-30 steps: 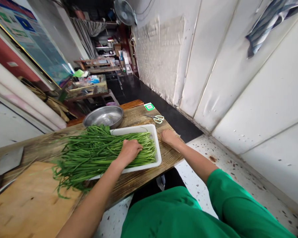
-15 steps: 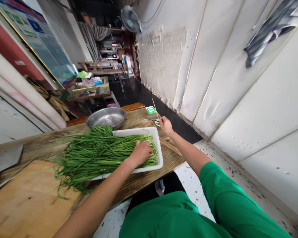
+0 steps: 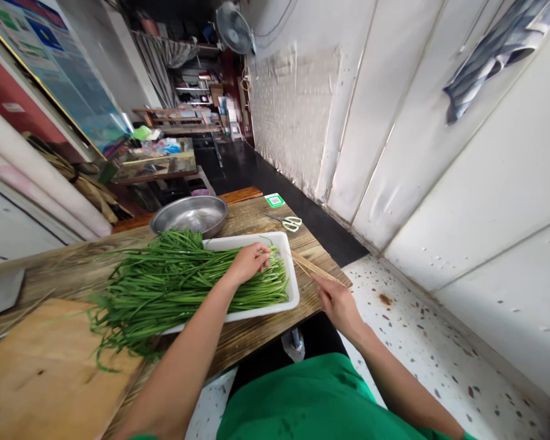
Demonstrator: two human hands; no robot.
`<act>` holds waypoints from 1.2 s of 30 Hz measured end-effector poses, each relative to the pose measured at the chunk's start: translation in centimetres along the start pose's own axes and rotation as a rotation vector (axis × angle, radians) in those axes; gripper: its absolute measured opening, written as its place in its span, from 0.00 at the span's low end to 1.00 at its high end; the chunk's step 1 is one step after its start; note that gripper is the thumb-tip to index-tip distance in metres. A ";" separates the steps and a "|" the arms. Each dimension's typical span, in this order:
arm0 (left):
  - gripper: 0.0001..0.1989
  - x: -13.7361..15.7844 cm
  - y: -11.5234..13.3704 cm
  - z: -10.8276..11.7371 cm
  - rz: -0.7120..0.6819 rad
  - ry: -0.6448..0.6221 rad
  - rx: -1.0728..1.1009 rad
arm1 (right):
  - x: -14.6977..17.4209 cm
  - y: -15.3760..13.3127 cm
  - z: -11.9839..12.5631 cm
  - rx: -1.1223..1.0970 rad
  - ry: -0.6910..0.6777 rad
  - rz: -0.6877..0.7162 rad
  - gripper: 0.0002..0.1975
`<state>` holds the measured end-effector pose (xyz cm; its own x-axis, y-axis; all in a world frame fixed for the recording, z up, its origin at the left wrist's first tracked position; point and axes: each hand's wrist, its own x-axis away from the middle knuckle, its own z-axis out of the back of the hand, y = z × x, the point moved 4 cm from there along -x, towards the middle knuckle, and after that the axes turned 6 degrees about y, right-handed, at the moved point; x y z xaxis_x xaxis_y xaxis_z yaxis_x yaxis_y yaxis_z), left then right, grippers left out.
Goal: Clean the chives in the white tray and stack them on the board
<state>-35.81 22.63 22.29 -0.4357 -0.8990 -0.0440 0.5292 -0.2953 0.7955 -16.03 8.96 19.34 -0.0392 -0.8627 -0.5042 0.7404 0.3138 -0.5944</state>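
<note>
A big bunch of long green Chinese chives (image 3: pixel 165 287) lies in a white plastic tray (image 3: pixel 294 287), its leafy ends spilling over the left side. My left hand (image 3: pixel 247 264) is over the pale stem ends, fingers loosely bent and a little apart, with no stalk visibly gripped. At the table's right edge, my right hand (image 3: pixel 341 305) is closed around the near end of a thin bamboo skewer. This hand is beside a small bundle of bamboo skewers (image 3: pixel 318 266) lying right of the tray. Its fingers partly hide the ends of the sticks.
Scissors (image 3: pixel 291 223) with pale green handles lie behind the tray, near a green QR-code card (image 3: pixel 274 200). A steel basin (image 3: pixel 190 215) stands at the back. Left are a wooden cutting board (image 3: pixel 50 373) and a cleaver blade (image 3: pixel 2 293). The wooden table (image 3: pixel 238 348) ends close to my body.
My right hand has come down and toward me, from near the scissors to the skewer bundle; the upright stick is now lowered. My left hand has shifted left and lifted slightly off the stems.
</note>
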 end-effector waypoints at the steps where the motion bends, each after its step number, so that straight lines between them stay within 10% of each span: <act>1: 0.13 -0.2 -0.3 0.2 0.018 0.010 0.045 | 1.0 0.0 -0.1 0.015 -0.005 -0.006 0.18; 9: 0.20 -0.4 -2.2 0.9 0.149 -0.061 0.437 | 2.2 -1.1 -1.1 0.143 0.010 -0.046 0.18; 36: 0.14 0.4 -2.5 1.9 0.160 -0.058 0.629 | 1.2 -2.6 -3.7 -0.039 0.090 0.036 0.18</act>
<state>-38.76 23.63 21.43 -0.4347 -0.8921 0.1231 0.0708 0.1024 0.9922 -20.44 8.53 17.95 -0.0748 -0.8121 -0.5787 0.7156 0.3604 -0.5983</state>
